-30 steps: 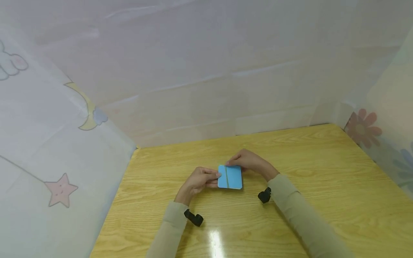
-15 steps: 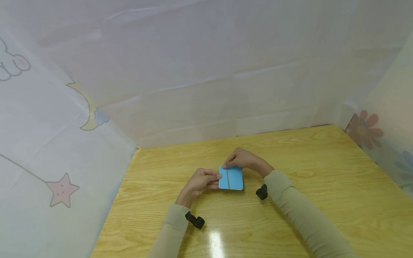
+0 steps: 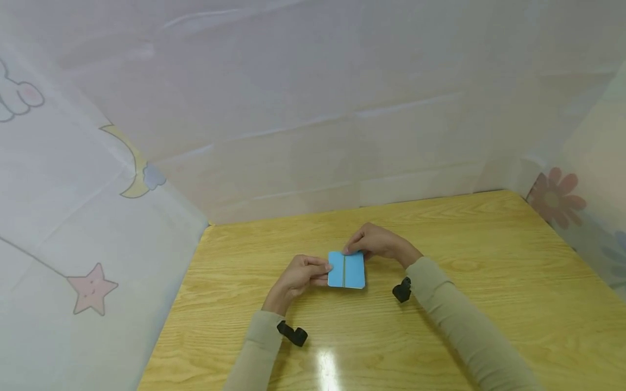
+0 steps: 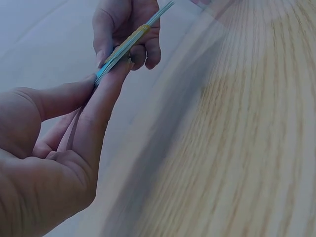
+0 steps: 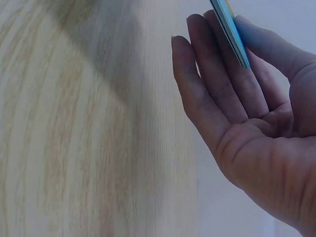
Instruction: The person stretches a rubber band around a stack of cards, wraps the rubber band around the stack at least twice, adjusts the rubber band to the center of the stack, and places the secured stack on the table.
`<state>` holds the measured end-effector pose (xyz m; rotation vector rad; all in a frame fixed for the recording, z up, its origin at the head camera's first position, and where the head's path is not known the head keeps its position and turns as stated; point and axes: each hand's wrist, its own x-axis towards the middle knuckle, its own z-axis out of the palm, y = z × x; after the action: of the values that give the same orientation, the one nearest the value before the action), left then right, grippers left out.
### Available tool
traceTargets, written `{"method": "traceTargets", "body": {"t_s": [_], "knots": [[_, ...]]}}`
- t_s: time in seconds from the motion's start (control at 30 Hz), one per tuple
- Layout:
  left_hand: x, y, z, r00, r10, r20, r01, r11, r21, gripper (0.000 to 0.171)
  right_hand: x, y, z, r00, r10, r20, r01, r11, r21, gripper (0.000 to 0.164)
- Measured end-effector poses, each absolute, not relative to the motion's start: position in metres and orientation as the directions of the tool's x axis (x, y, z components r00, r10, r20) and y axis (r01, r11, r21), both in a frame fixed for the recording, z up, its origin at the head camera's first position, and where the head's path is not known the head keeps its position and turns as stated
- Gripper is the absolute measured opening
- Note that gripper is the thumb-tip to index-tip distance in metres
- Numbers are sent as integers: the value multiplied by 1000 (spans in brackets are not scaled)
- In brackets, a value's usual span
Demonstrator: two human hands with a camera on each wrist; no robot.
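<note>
A thin stack of square blue cards (image 3: 354, 272) is held up over the table in the head view. A yellowish rubber band (image 3: 344, 274) runs round it, left of its middle, straight from far edge to near edge. My left hand (image 3: 299, 276) pinches the left edge, thumb on top and fingers beneath. At the far edge my right hand (image 3: 377, 242) pinches the stack, thumb by the band. Layered card edges (image 5: 232, 35) show in the right wrist view. In the left wrist view the band (image 4: 140, 34) wraps the tilted stack; its underside is mostly hidden.
The wooden table (image 3: 430, 326) stretches out around both hands. A pale sheet-covered wall (image 3: 293, 136) rises behind it, with printed sheets at left and right. Black wrist cameras (image 3: 293, 333) sit on both sleeves.
The rubber band was slanted on the cards and now runs straight. The stack has shifted slightly left, and my right hand has moved a little along its far edge.
</note>
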<state>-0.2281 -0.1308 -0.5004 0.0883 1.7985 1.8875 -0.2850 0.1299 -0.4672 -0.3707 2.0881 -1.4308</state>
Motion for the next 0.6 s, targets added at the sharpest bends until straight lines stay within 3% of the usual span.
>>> {"method": "traceTargets", "body": {"t_s": [0.2, 0.6], "knots": [[-226, -130, -497, -827, 462, -321, -335, 54, 941, 28, -288, 130, -458, -739, -569, -362, 81, 458, -885, 19], [-220, -128, -497, -782, 522, -341, -336, 108, 936, 24, -297, 117, -439, -560, -678, -476, 1, 574, -819, 10]]}}
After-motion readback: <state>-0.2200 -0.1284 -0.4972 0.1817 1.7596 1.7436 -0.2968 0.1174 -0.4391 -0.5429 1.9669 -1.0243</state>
